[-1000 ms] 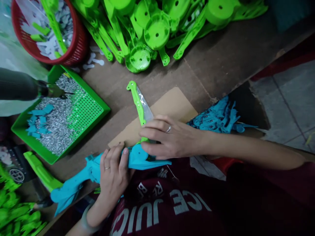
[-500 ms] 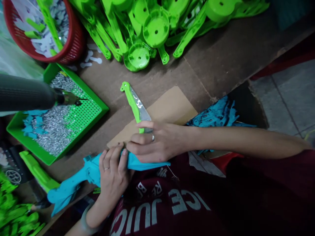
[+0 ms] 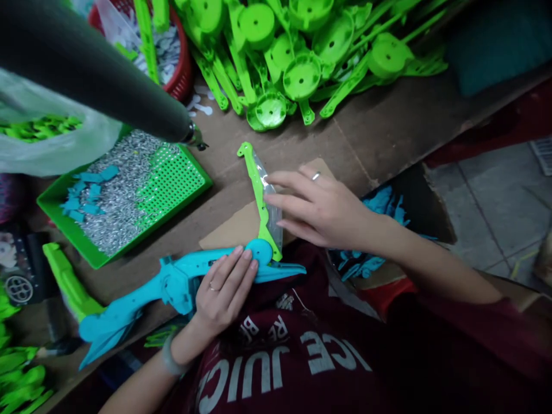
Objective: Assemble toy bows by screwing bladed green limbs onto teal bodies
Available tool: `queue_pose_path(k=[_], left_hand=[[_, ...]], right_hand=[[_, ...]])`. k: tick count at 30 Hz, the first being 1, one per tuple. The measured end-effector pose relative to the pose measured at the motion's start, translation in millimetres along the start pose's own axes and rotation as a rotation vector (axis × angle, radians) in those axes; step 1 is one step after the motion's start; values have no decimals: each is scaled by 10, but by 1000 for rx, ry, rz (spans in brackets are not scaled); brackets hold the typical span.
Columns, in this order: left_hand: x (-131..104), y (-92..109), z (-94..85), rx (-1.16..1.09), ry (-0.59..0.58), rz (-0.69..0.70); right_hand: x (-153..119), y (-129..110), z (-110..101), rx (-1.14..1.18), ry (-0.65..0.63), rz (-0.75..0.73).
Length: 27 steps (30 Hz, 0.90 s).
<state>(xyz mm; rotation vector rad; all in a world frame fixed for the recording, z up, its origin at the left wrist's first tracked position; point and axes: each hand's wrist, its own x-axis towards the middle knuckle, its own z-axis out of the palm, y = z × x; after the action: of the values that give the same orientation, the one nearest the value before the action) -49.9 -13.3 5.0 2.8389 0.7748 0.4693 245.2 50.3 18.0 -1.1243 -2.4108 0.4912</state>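
Note:
A long blue plastic piece [image 3: 185,276] lies across the near edge of the table, its right end over the shirt. My left hand [image 3: 228,284] is closed over it, fingers side by side, fingertips at a round blue disc [image 3: 260,249]. The thumb is hidden. From beside this disc a green strip with a clear silvery blade [image 3: 260,195] points away from me, its lower end touching the blue piece. My right hand [image 3: 321,204] is just right of that strip, fingers spread, fingertips at the blade's edge.
A dark driver tool [image 3: 142,86] hangs over a green tray [image 3: 172,178] of screws and blue bits. Green parts [image 3: 302,75] are heaped behind, beside a red basket [image 3: 183,72]. Brown cardboard [image 3: 233,227] lies under the strip. Blue parts [image 3: 366,261] sit at right.
My right hand has lifted off the blue piece, moved up and right, and spread its fingers. The strip's lower end and the round disc now show. The view has shifted, and the driver appears further right.

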Motion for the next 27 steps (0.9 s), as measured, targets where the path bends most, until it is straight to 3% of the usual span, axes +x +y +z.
queue_pose_path(k=[5,11,16,19,21,24,27], left_hand=[[-20,31,112,21,52,-52],[-62,47,157,40,123,-81],[141,113,323,60,255,-126],[351,255,413,154,348,-189],[417,322,416,179,404,-227],[212,371,332,105,484,-268],[-376,534,197,-190,636,-233]], right_hand=[[178,96,259,-206,-117,-271],[118,141,357,-493,28,-400],[202,65,122,-556,130,-353],[299,-217,-61,-452,215,-266],[350,-439,-101,-336,156,-348],[494,-679,-12,-294,43,-518],[799,-931,237,-181,32,-608]])
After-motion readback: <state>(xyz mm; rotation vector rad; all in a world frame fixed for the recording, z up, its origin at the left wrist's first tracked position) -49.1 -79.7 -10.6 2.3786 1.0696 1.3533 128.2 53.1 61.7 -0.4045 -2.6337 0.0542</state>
